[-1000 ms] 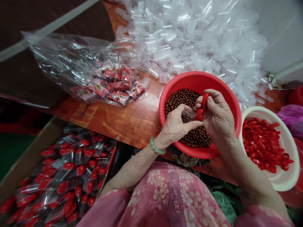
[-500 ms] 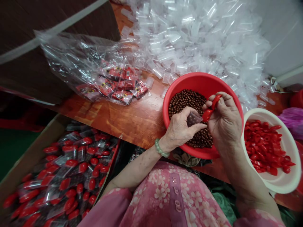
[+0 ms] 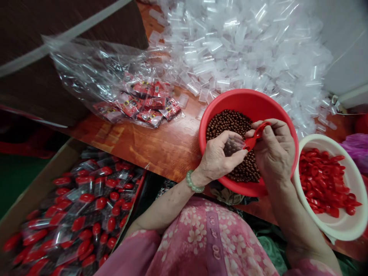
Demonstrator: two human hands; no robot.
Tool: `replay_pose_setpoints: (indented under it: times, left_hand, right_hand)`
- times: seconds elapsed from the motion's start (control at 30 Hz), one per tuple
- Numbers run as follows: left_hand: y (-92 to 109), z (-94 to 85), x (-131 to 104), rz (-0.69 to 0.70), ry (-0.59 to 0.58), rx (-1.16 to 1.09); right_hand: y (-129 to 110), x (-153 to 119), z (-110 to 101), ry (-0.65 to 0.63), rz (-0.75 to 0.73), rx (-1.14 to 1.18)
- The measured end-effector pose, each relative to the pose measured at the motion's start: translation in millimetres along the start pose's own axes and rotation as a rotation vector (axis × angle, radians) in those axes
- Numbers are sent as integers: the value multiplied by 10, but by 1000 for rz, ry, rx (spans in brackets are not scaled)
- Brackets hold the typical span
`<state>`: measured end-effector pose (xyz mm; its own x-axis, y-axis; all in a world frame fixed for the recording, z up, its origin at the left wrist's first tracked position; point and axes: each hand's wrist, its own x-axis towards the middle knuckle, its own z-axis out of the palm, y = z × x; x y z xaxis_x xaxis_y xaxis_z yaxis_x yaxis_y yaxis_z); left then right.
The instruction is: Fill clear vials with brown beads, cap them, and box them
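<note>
Over a red basin (image 3: 267,101) of small brown balls (image 3: 230,122), my left hand (image 3: 220,153) is closed around a small clear plastic container (image 3: 233,146). Dark balls show through its wall, though some may lie behind it. My right hand (image 3: 274,147) pinches a red plastic cap (image 3: 254,138) with a looped end. The cap's lower end meets the container's mouth; whether it is seated there I cannot tell. A green bead bracelet (image 3: 193,183) circles my left wrist.
A white basin (image 3: 345,230) of red caps (image 3: 324,180) stands at the right. Clear containers (image 3: 244,46) are heaped behind. On the left lie a plastic bag (image 3: 94,73) with red packets (image 3: 149,103) and, lower, a carton (image 3: 23,195) of red-capped containers (image 3: 86,214).
The red cap in my right hand has tilted and moved slightly down against the container. My left hand still holds the container. The view has shifted slightly.
</note>
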<state>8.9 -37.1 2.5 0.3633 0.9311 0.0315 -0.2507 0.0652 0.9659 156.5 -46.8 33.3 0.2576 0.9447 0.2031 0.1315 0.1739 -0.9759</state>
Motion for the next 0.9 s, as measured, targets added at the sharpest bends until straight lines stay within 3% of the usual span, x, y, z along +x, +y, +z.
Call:
replay_pose_setpoints:
  times: [0.17, 0.5, 0.7, 0.83, 0.9]
  left_hand:
    - [64, -40, 15, -129, -120, -286]
    - [48, -95, 44, -157, -145, -379]
    - [27, -134, 45, -155, -203, -379]
    - [3, -137, 38, -61, -207, -273]
    - [-10, -130, 31, -8, -182, -170]
  right_hand:
    - [6, -58, -115, -13, -203, -188]
    - [-93, -23, -419, -408, -610, -599]
    - [-143, -24, -444, -470, -621, -610]
    - [-152, 1, -478, -483, -463, -482]
    - [-149, 13, -473, -391, -363, -402]
